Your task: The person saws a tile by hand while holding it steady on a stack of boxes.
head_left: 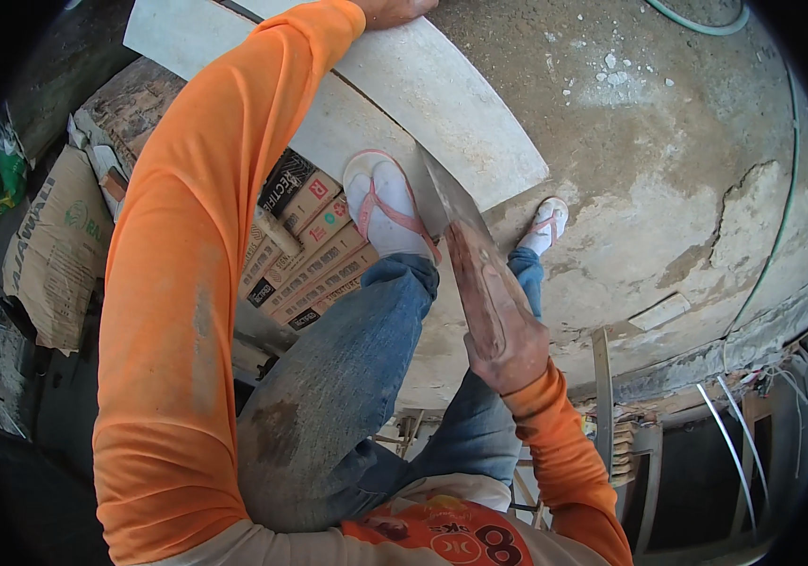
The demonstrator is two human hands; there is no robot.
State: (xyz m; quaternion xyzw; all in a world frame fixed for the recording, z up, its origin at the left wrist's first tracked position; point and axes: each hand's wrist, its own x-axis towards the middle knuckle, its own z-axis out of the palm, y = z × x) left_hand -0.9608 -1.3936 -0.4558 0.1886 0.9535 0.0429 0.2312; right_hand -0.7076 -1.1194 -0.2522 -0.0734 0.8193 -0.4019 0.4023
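A long white board [442, 94] lies in front of me, with a narrow dark gap running along its length. My right hand [514, 341] is closed round the worn wooden handle of a handsaw [479, 274]. Its metal blade points away from me and meets the board at the near end of the gap. My left hand [393, 11] rests at the board's far part; the upper picture edge cuts off its fingers. My left foot in a pink-strapped flip-flop [390, 203] stands on the board beside the blade. My other foot [545, 224] is on the floor.
Stacked cardboard boxes [314, 250] sit under the board, left of my leg. A full paper sack [60, 250] stands at the far left. White crumbs [616, 75] litter the rough concrete floor [630, 189]. A green hose [791, 141] runs along the right.
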